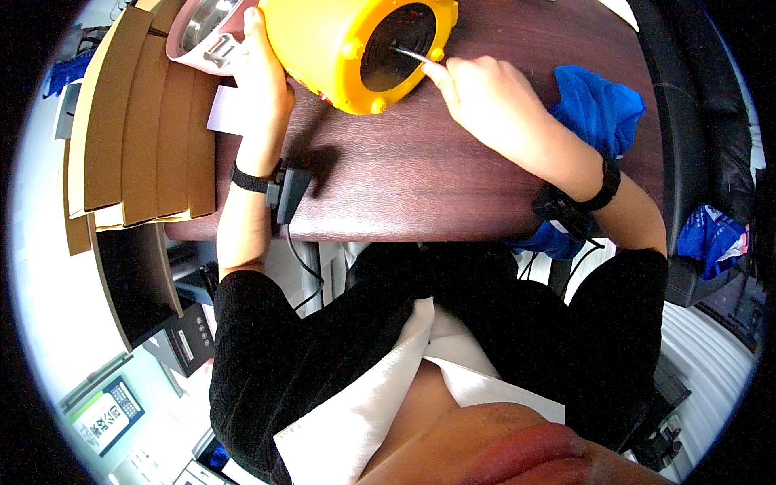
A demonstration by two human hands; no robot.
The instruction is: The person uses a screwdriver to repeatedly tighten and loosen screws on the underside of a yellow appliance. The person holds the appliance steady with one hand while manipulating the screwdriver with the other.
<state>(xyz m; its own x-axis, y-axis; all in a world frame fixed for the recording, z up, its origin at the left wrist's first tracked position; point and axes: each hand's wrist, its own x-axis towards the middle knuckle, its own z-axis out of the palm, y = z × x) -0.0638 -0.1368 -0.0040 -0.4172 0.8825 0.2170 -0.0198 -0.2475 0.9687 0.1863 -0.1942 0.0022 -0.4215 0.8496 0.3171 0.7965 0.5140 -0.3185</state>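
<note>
A rounded yellow appliance (311, 48) lies tipped on the dark wooden table, its dark round base (398, 61) with small yellow feet turned to the right. My left hand (263, 77) is pressed against its left side and steadies it; some fingers are hidden behind the body. In my right hand (485, 93) the closed fingers pinch a thin, pointed metal tool (414, 55). Its tip reaches over the dark base, and I cannot tell whether it touches. Both wrists wear black straps with small devices.
A pink appliance with a metal bowl (200, 32) stands beyond my left hand. Brown cardboard boxes (149, 121) line the left side, near a white paper (226, 111). A blue cloth (598, 109) lies beside my right forearm, and a black seat (702, 137) stands past the table's right edge.
</note>
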